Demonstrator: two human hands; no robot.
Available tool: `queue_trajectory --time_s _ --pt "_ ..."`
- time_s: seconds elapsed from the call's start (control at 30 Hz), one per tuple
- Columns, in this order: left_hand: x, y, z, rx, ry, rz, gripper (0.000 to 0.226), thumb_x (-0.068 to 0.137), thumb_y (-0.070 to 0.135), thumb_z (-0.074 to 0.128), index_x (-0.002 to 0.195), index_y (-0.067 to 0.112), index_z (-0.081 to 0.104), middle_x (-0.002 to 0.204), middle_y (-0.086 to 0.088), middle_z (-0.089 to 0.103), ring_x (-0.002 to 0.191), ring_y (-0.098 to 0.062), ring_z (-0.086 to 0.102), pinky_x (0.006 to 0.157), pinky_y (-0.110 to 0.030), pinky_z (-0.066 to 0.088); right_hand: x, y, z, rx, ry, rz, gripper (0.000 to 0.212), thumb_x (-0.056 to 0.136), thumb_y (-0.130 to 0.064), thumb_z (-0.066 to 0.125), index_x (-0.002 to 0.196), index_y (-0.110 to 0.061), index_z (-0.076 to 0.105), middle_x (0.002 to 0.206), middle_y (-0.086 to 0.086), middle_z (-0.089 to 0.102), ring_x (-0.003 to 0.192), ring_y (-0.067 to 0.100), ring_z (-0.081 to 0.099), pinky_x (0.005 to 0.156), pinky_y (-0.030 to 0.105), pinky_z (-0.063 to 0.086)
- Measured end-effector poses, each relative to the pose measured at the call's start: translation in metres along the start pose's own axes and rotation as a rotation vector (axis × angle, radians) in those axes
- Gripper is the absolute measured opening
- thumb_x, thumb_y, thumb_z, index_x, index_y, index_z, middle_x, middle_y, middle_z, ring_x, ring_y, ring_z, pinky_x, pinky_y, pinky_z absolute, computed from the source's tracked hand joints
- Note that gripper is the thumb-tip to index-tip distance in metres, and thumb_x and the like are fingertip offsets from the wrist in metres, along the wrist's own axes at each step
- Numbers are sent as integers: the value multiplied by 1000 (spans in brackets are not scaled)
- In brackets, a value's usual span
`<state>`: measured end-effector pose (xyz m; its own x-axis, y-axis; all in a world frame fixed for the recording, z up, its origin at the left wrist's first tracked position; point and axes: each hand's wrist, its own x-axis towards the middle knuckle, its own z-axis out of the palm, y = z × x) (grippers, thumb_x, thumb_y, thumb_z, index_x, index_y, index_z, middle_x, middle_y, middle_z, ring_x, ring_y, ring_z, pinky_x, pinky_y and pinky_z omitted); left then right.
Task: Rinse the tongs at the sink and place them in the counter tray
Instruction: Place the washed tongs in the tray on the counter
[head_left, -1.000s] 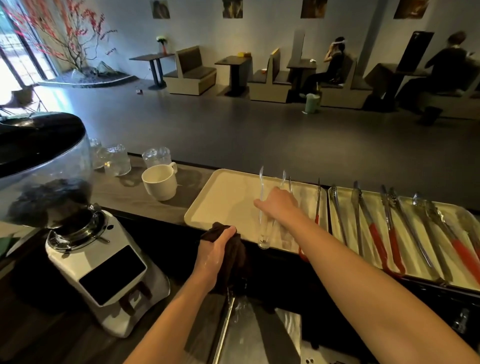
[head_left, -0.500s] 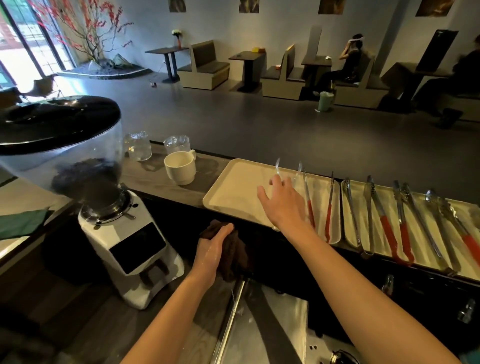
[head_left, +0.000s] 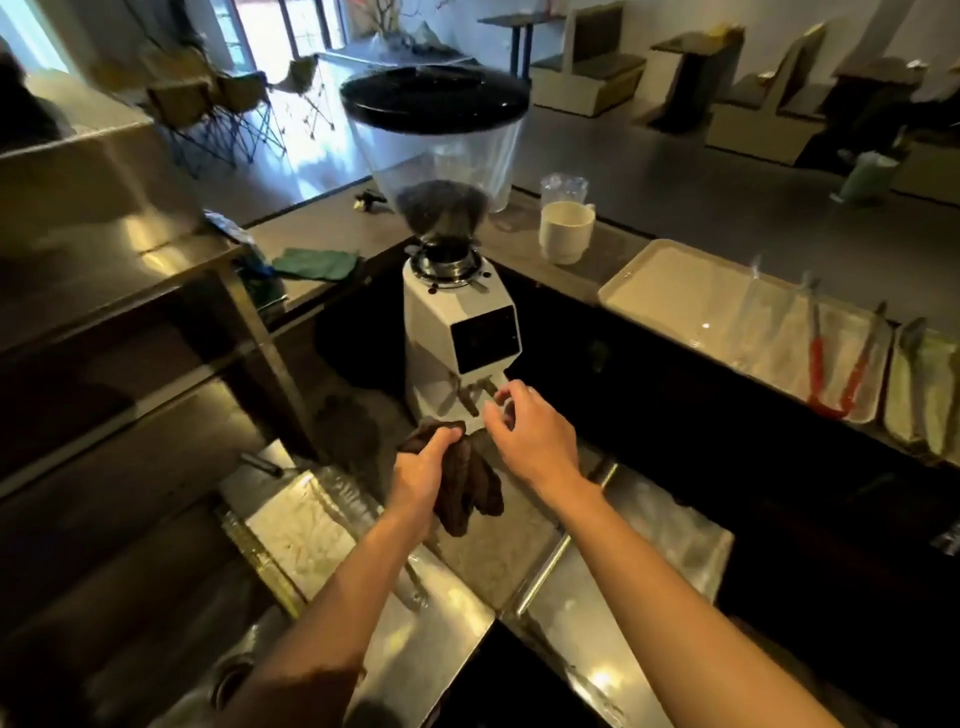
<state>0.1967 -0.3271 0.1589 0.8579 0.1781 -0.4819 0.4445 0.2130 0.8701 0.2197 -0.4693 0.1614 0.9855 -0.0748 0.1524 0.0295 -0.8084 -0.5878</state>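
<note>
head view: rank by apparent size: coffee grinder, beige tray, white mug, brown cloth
1. coffee grinder, largest, though nearer the camera
2. beige tray
3. brown cloth in the left hand and white mug: too close to rank

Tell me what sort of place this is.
Most likely a café, seen from behind the bar: a coffee grinder with beans in its hopper, trays of serving tongs on the counter, and booth seating beyond.
</note>
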Motion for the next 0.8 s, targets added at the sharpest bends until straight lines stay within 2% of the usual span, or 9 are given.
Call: queue_trajectory --time_s 0.13,0.3,0.4,0.5,0.57,0.63,0.73,0.8 --pt "-14 -19 -74 -48 113 -25 11 83 22 71 77 13 72 78 -6 72 81 -25 67 79 -35 52 -41 -44 56 -47 -83 -113 25 100 -44 45 110 -23 55 110 -3 64 98 23 63 71 34 41" --pt "-24 -51 -151 -133 193 -93 12 82 20 65 75 10 69 79 -13 69 74 -26 65 76 -34 50 -83 -82 117 -110 -256 -164 26 99 -37 47 117 -18 53 114 7 61 104 30 61 75 39 45" --pt "-25 -70 -184 -228 259 -167 14 86 14 58 80 6 67 73 -12 68 63 -22 64 61 -25 51 -98 -87 150 -161 -348 -134 31 98 -38 46 121 -18 53 116 11 62 104 34 63 77 41 49" --pt "-27 -86 -205 -284 212 -180 13 77 17 58 81 7 66 79 -15 61 67 -26 61 64 -30 49 -105 -86 178 -181 -435 -130 42 98 -38 46 134 -17 45 130 14 52 108 39 60 79 43 50" --pt "-29 -90 -209 -326 192 -214 14 81 17 49 74 7 57 70 -13 51 57 -21 56 55 -28 47 -99 -89 192 -238 -506 -134 46 99 -36 46 139 -14 41 140 17 45 117 40 56 87 43 48" --pt "-23 -94 -210 -382 196 -278 24 90 15 38 74 6 55 58 -9 52 46 -18 56 47 -21 48 -90 -92 205 -290 -561 -148 45 100 -37 45 139 -15 40 146 18 39 123 39 52 93 43 46" --pt "-9 -99 -208 -347 242 -318 17 86 16 44 82 10 59 65 -8 57 55 -22 57 57 -28 49 -77 -87 227 -303 -601 -160 45 99 -38 49 136 -13 42 144 21 38 124 39 50 96 42 44" --pt "2 -103 -208 -320 289 -261 17 82 15 46 84 9 63 72 -11 61 62 -25 58 60 -31 48 -67 -76 238 -336 -628 -153 48 97 -39 52 136 -13 42 144 21 37 128 38 47 98 42 44"
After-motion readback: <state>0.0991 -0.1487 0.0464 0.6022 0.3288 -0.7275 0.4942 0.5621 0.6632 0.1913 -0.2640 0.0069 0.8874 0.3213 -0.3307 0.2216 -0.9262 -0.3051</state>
